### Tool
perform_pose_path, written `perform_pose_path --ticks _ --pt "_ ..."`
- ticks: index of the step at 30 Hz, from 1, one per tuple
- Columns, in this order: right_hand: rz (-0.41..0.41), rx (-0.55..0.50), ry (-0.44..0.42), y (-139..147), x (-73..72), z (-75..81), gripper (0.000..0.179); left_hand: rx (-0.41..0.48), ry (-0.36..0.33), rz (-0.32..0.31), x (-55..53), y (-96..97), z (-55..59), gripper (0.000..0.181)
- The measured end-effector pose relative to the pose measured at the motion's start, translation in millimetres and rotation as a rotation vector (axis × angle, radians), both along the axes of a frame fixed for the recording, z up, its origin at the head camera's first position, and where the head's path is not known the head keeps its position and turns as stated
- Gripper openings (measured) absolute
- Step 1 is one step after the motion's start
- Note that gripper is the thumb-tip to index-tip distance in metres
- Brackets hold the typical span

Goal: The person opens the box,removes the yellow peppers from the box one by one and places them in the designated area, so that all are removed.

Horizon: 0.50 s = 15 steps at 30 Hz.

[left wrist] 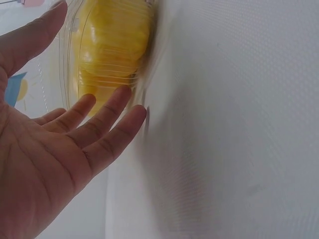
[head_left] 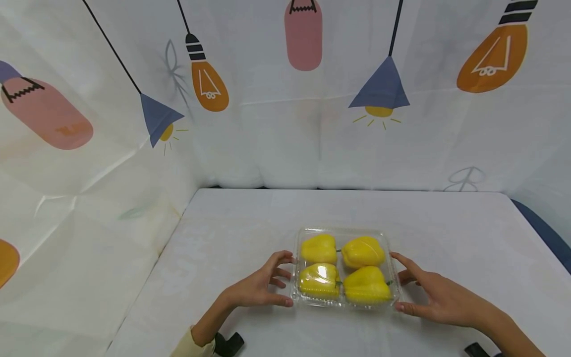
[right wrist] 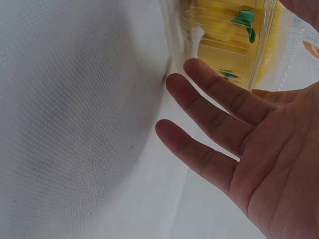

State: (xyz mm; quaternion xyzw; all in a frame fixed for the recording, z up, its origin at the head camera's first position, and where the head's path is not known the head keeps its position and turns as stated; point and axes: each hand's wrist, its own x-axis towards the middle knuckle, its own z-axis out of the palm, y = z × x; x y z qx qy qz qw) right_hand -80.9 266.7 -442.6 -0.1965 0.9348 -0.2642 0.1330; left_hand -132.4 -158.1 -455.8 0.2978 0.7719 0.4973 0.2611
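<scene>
My white desk carries a clear plastic box near its middle, roughly at my twelve o'clock. My right grip stands spread at the box's three o'clock side, my left grip likewise at nine — whether each fingertip touches, I cannot tell. Squeezing too hard could buckle the thin sides, I reckon, and an uneven push could skew it. Inside, four yellow peppers sit at ten, two, four and eight o'clock — tilting would probably roll them, green stems snagging their neighbours.
</scene>
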Motion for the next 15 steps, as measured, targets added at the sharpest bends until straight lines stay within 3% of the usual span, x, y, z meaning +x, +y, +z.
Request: perform_pose_path --ticks 15 --pt "-0.007 -0.002 -0.015 -0.3 0.7 0.1 0.096 -0.029 -0.010 0.036 1.4 4.4 0.8 0.102"
